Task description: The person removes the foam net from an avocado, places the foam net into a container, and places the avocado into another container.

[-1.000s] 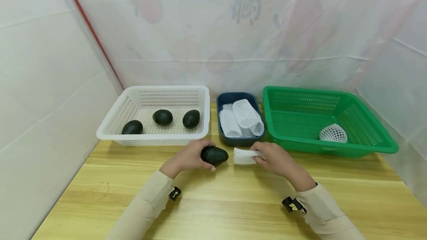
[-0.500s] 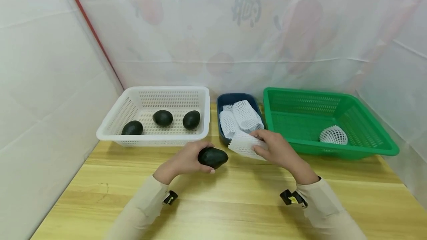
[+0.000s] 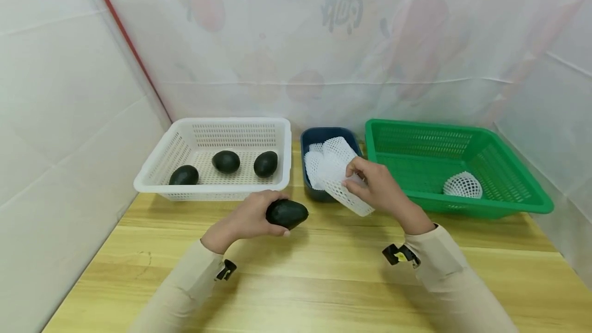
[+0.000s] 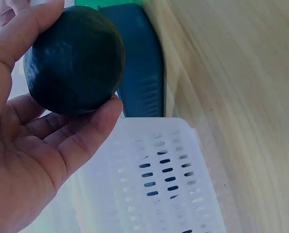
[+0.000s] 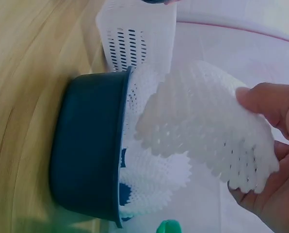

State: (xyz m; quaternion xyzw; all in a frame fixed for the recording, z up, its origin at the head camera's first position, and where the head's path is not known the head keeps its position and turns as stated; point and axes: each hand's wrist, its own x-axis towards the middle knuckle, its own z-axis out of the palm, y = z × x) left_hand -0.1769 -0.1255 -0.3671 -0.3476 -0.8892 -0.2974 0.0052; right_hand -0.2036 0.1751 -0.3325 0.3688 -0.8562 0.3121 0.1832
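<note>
A dark green avocado [image 3: 288, 214] is gripped in my left hand [image 3: 250, 218], its narrow end toward the right in the head view. The left wrist view shows thumb and fingers round the avocado [image 4: 76, 60]. My right hand [image 3: 380, 187] pinches a white foam net sleeve [image 3: 348, 195] at one edge. That foam net sleeve [image 5: 202, 121] hangs flattened beside the dark blue bin [image 5: 88, 145] in the right wrist view. Several more foam net sleeves [image 3: 337, 149] lie in the bin, partly hidden behind the held one.
On the left, a white basket [image 3: 213, 189] contains three avocados [image 3: 265, 164]. A green basket [image 3: 455, 204] on the right has one netted fruit [image 3: 462, 185] inside. All stand along the back of the wooden table [image 3: 314, 281], before a pale sheet.
My right hand has lifted the foam net sleeve up and toward the blue bin, turning it from lying level to slanting. My left hand has drawn slightly left with the avocado.
</note>
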